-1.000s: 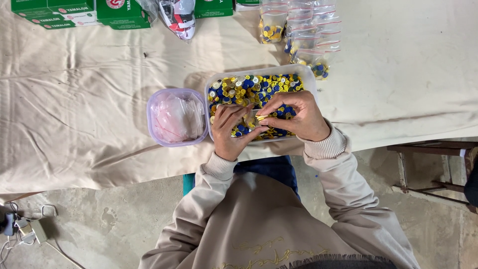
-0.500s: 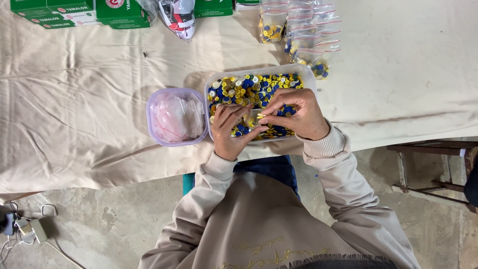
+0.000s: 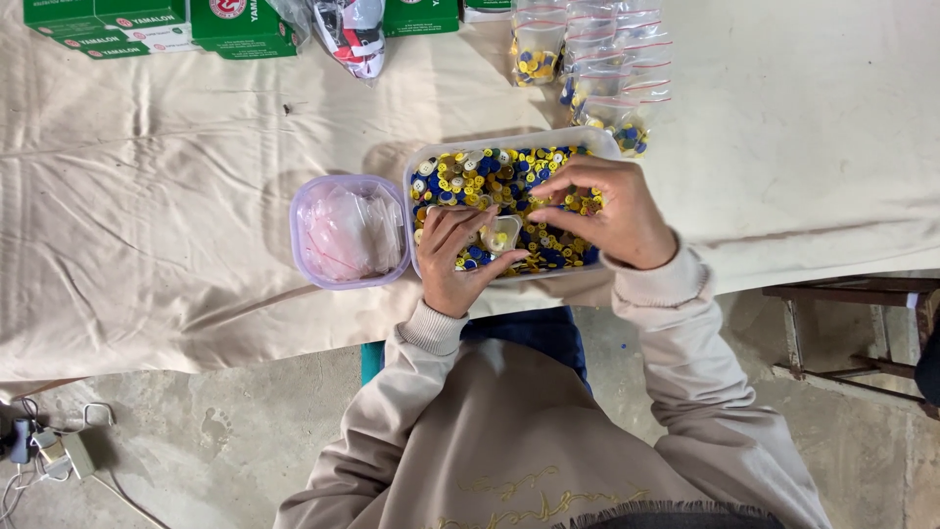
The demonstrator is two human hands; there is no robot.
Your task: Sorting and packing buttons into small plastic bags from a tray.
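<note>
A clear rectangular tub (image 3: 609, 145) on the cloth-covered table holds a heap of small yellow, blue and white buttons (image 3: 490, 171). My left hand (image 3: 452, 260) rests over the tub's near edge and holds a small clear plastic bag (image 3: 501, 235) with a few buttons in it. My right hand (image 3: 612, 211) hovers over the tub's right half, its fingertips pinched together just right of the bag; a button between them cannot be made out.
A round lilac-rimmed tub (image 3: 345, 233) of empty clear bags stands left of the button tub. Filled small bags (image 3: 597, 69) lie behind it, green boxes (image 3: 147, 22) at the far left. The table's cream cloth (image 3: 147, 216) hangs over the near edge. A wooden stool (image 3: 852, 313) is at right.
My right hand has lifted a little away from the bag toward the right. The left hand keeps the bag in place.
</note>
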